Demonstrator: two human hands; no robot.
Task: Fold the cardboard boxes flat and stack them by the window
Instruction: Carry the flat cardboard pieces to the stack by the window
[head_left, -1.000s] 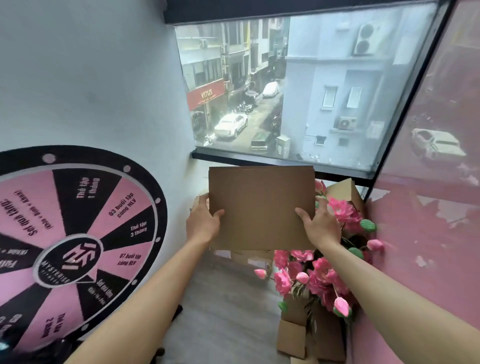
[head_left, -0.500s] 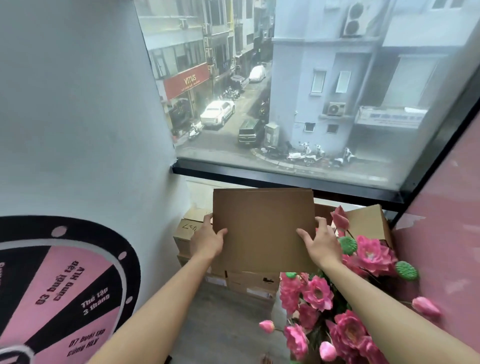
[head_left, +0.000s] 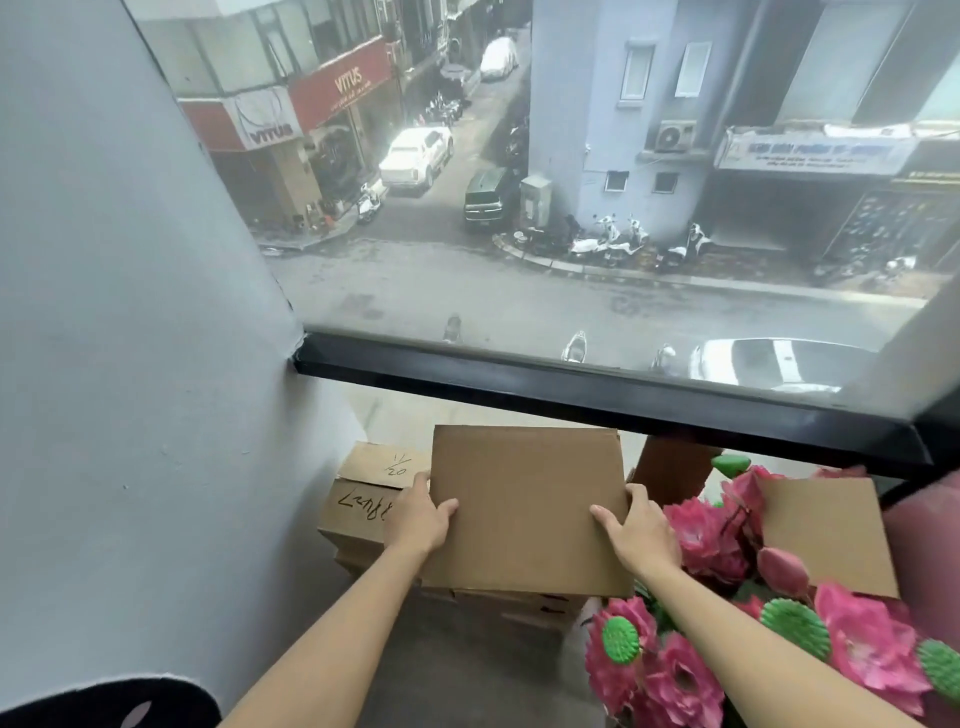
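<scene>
Lower the flattened box (head_left: 524, 506) squarely onto the pile of cardboard (head_left: 511, 605) under the window (head_left: 597, 384), lining its edges up before you let go, and keep it clear of the pink flowers (head_left: 696, 535) just beside it. Your left hand (head_left: 418, 517) and right hand (head_left: 641, 532) each pinch a side edge, thumbs on top; the fingers underneath are probably curled, though hidden.

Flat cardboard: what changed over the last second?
The flat cardboard came down from in front of the window onto the box stack beneath it. Left hand and right hand still grip its side edges. The pink flowers stayed put.
</scene>
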